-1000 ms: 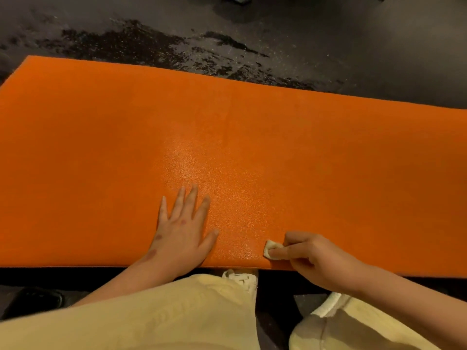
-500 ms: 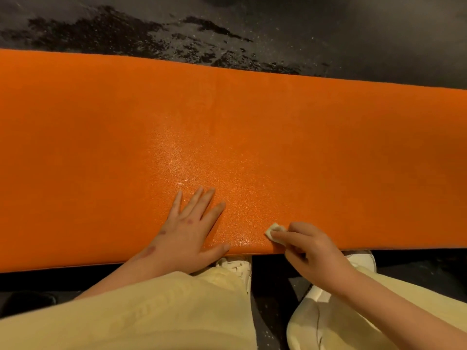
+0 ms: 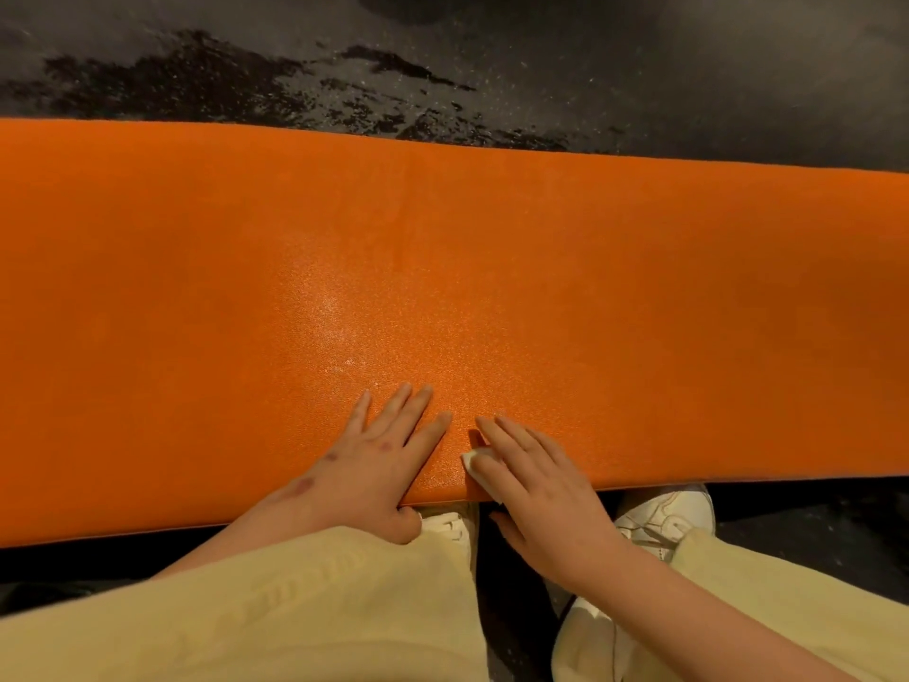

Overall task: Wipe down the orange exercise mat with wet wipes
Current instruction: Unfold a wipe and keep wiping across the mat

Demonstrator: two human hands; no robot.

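The orange exercise mat (image 3: 541, 268) lies flat across the dark floor, spanning the whole width of the view. My left hand (image 3: 378, 465) rests flat on the mat's near edge, fingers straight and spread. Just to its right, my right hand (image 3: 536, 489) presses a small white wet wipe (image 3: 474, 462) onto the mat with straight fingers; only a corner of the wipe shows at the hand's left side. A wet sheen shows on the mat ahead of my left hand.
The dark floor (image 3: 541, 56) beyond the mat has wet-looking black patches. My pale yellow trouser legs (image 3: 246, 617) and white shoes (image 3: 664, 514) sit against the mat's near edge.
My right hand went from pinching the wipe with curled fingers to pressing it flat, and shifted left toward my left hand. The view moved in closer over the mat.
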